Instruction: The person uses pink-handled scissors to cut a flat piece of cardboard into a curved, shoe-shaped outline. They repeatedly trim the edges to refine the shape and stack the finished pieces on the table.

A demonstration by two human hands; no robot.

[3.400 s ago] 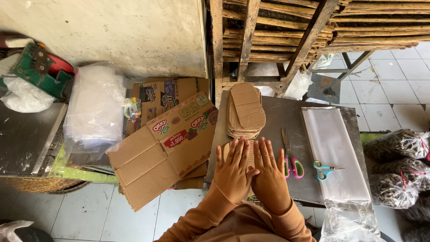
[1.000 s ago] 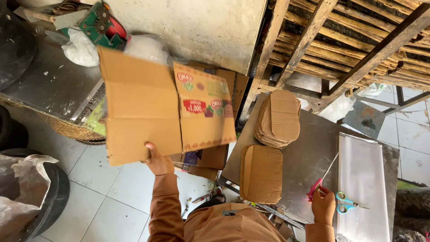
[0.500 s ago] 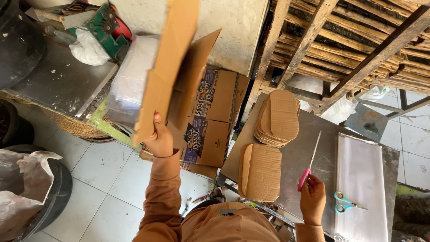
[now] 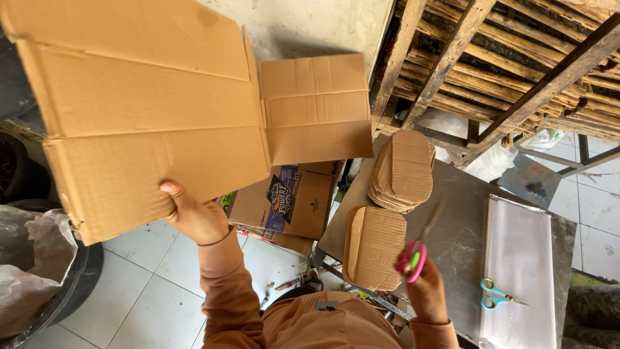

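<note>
Left hand (image 4: 197,220) gripping raised flattened cardboard box (image 4: 155,110), right hand (image 4: 423,287) closed around pink scissors (image 4: 413,255) above surface (image 4: 458,239) beside cardboard cutouts (image 4: 376,249)

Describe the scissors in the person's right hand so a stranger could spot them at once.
Start at the grey metal table with two stacks of cut cardboard pieces. At its near edge, the right hand holds pink-handled scissors in the air. The other pair, blue-handled scissors, lies flat beside clear plastic sheets.
</note>
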